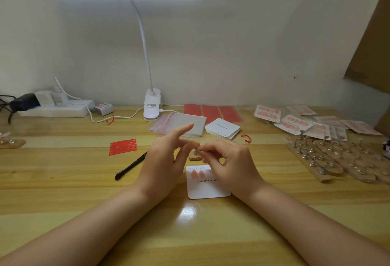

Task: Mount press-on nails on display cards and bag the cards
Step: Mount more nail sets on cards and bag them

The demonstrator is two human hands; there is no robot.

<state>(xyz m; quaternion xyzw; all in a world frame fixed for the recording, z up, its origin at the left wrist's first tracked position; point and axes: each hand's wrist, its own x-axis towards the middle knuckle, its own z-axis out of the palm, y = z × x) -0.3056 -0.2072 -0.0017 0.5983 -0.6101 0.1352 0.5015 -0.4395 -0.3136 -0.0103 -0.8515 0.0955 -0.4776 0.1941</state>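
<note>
A white display card [207, 188] printed "Handmade Nail" lies on the wooden desk in front of me, with two pink press-on nails [197, 174] stuck at its top left. Just beyond it stands a small wooden nail stand [194, 157] with a metal holder. My right hand [230, 160] pinches at the top of that holder; the nail itself is too small to make out. My left hand [168, 156] is beside the stand, its thumb and middle finger touching it and its index finger raised straight.
Clear zip bags [179, 124], a stack of blank cards [222, 128] and red adhesive sheets [213, 111] lie behind my hands. Bagged finished cards [295, 122] and wooden stands with metal holders [337, 160] fill the right. Red tape strips [123, 146] and a black pen [130, 165] lie left.
</note>
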